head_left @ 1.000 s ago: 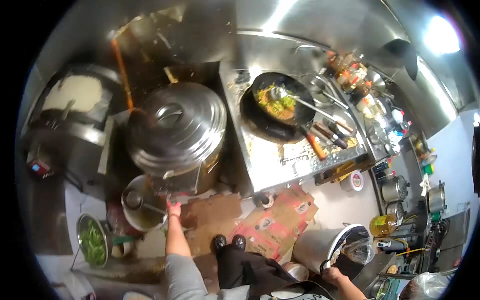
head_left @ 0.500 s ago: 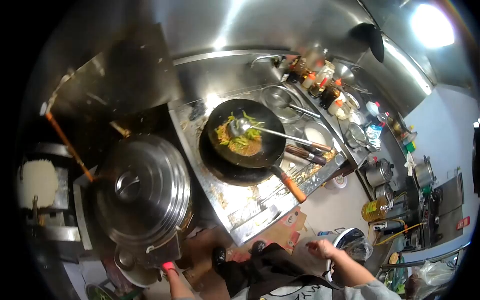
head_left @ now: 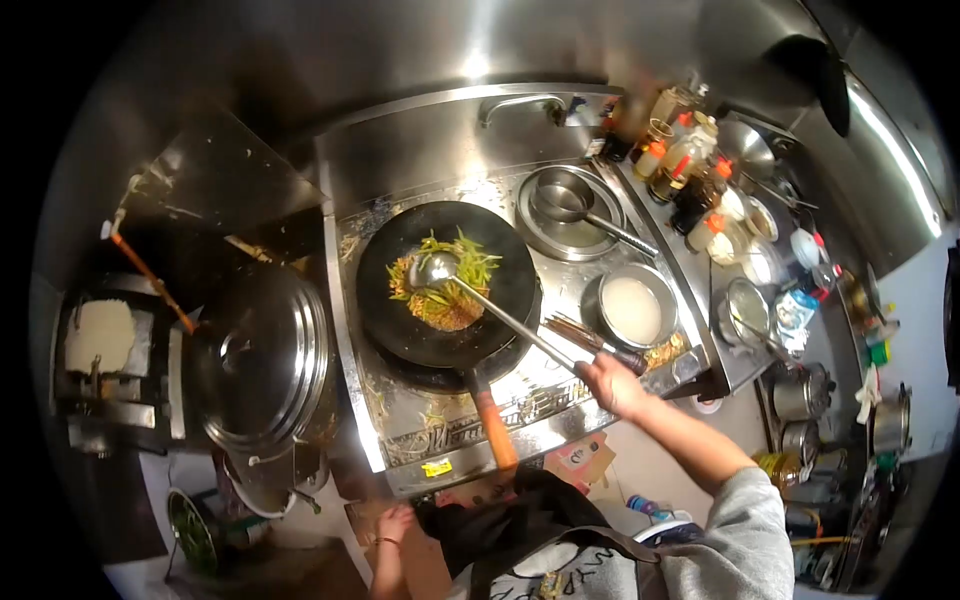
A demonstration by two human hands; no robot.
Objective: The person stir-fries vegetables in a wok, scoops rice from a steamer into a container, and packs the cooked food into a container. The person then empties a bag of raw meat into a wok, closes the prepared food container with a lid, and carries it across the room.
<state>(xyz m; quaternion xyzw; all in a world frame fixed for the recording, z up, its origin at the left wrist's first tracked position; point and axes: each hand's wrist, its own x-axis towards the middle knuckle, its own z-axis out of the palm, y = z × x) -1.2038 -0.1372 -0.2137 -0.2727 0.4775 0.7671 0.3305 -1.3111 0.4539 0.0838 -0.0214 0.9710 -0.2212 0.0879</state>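
Surveying from the largest item down: the stove (head_left: 375,410) bears a dark pan (head_left: 395,245), wooden handle toward the person, with a bowl of white liquid (head_left: 632,308) beside it. The ladle (head_left: 515,325) reaches into the food, its shaft gripped near the end by the right hand (head_left: 612,385). The left hand (head_left: 394,522) hangs near the stove's front edge — grip cannot be determined. Smallest, green strips (head_left: 478,272) and brown bits (head_left: 445,315) lie in the pan, judged partly mixed — blending uneven, none seen dished out.
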